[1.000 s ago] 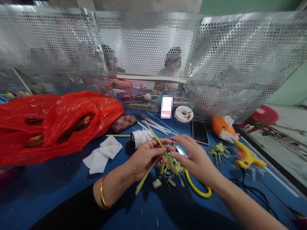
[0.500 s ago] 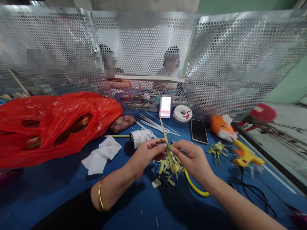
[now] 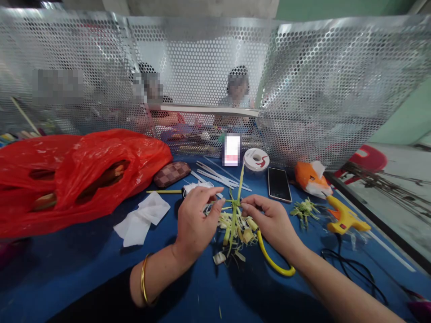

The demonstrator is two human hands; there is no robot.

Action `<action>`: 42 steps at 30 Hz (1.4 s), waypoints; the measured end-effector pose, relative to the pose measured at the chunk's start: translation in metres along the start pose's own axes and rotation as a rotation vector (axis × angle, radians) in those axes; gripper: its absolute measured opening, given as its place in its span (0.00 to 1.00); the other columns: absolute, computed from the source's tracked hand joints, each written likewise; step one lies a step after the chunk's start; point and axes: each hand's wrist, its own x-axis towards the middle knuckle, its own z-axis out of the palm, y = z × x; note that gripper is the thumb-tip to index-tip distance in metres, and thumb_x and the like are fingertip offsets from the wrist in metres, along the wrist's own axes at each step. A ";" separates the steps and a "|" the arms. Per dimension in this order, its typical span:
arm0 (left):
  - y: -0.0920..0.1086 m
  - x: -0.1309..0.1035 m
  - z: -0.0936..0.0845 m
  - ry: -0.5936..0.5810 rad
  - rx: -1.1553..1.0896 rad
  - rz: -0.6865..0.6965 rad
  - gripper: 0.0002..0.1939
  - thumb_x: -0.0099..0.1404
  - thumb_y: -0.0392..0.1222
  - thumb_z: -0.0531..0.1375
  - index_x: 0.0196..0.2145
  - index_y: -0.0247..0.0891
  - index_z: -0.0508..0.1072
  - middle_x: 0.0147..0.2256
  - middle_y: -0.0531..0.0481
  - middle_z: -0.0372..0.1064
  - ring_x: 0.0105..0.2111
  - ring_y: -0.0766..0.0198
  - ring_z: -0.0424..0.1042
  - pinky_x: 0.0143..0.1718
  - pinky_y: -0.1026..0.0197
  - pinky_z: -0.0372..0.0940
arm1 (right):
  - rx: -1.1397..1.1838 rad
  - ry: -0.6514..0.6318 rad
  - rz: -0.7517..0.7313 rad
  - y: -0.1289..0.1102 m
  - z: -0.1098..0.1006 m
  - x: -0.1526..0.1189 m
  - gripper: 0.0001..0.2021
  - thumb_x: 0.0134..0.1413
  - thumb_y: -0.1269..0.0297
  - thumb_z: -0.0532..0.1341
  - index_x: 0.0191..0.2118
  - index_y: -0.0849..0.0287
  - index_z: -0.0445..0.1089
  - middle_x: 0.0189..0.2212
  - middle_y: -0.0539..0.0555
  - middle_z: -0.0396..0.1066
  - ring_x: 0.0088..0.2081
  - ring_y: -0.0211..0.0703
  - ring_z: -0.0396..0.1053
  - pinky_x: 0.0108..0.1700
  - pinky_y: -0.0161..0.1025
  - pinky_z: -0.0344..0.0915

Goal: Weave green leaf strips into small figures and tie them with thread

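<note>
My right hand (image 3: pixel 269 220) pinches a side end of a crossed, knotted piece of green leaf strips (image 3: pixel 235 205), just above the blue table. One long pale strip points away from me and another hangs toward me. My left hand (image 3: pixel 195 220) is at the left side of the piece, thumb and forefinger apart, the other fingers partly hidden. A thin strand reaches toward its thumb tip; whether they touch is unclear. Beneath lies a heap of leaf scraps (image 3: pixel 247 235). A yellow curved handle (image 3: pixel 274 265) lies below my right hand.
White thread (image 3: pixel 193 186) and white strips (image 3: pixel 215 176) lie beyond my left hand. A ribbon spool (image 3: pixel 256 159), phone (image 3: pixel 279 184) and yellow glue gun (image 3: pixel 346 217) are right. A red plastic bag (image 3: pixel 84 179) and tissue (image 3: pixel 143 220) are left. A perforated metal screen (image 3: pixel 208 58) stands behind.
My left hand has moved left and down from the strips, its fingers spreading. The knotted piece has turned, its long strip tilting right, and my right hand still pinches it.
</note>
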 end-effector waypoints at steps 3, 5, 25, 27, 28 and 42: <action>0.004 -0.003 0.002 -0.078 -0.152 -0.213 0.17 0.64 0.47 0.57 0.48 0.39 0.74 0.25 0.52 0.71 0.26 0.64 0.69 0.32 0.62 0.65 | 0.008 0.039 -0.015 0.000 0.001 0.000 0.09 0.56 0.61 0.57 0.29 0.58 0.71 0.23 0.49 0.71 0.28 0.40 0.67 0.33 0.37 0.62; 0.006 -0.004 0.004 -0.199 -0.266 -0.322 0.22 0.64 0.49 0.57 0.53 0.38 0.70 0.27 0.51 0.74 0.28 0.63 0.71 0.31 0.62 0.65 | 0.000 0.041 -0.029 0.000 0.002 -0.001 0.09 0.56 0.61 0.57 0.29 0.59 0.71 0.23 0.50 0.71 0.28 0.40 0.67 0.34 0.37 0.62; 0.003 0.008 0.000 -0.513 -0.277 -0.475 0.22 0.57 0.46 0.61 0.49 0.37 0.73 0.40 0.43 0.75 0.33 0.59 0.74 0.26 0.62 0.66 | -0.170 -0.122 -0.183 0.004 0.002 0.000 0.08 0.58 0.66 0.56 0.30 0.56 0.70 0.25 0.50 0.70 0.29 0.39 0.66 0.33 0.35 0.59; 0.004 0.010 -0.002 -0.575 -0.328 -0.573 0.25 0.57 0.48 0.61 0.50 0.35 0.72 0.39 0.41 0.74 0.31 0.58 0.74 0.18 0.65 0.61 | -0.175 -0.126 -0.181 0.005 0.002 -0.001 0.08 0.58 0.65 0.57 0.30 0.57 0.70 0.26 0.50 0.71 0.30 0.39 0.66 0.33 0.35 0.59; 0.004 0.011 -0.003 -0.608 -0.350 -0.603 0.26 0.57 0.48 0.61 0.51 0.35 0.71 0.39 0.41 0.74 0.31 0.58 0.75 0.16 0.66 0.59 | -0.176 -0.128 -0.183 0.005 0.003 -0.001 0.08 0.58 0.65 0.56 0.30 0.57 0.70 0.26 0.50 0.72 0.30 0.40 0.67 0.33 0.36 0.59; -0.005 0.022 -0.019 -0.930 -0.522 -0.566 0.20 0.62 0.46 0.59 0.50 0.40 0.74 0.39 0.41 0.77 0.38 0.59 0.76 0.17 0.71 0.52 | -0.202 -0.179 0.010 0.000 -0.002 -0.002 0.07 0.53 0.62 0.60 0.37 0.57 0.63 0.23 0.46 0.69 0.23 0.37 0.63 0.27 0.34 0.56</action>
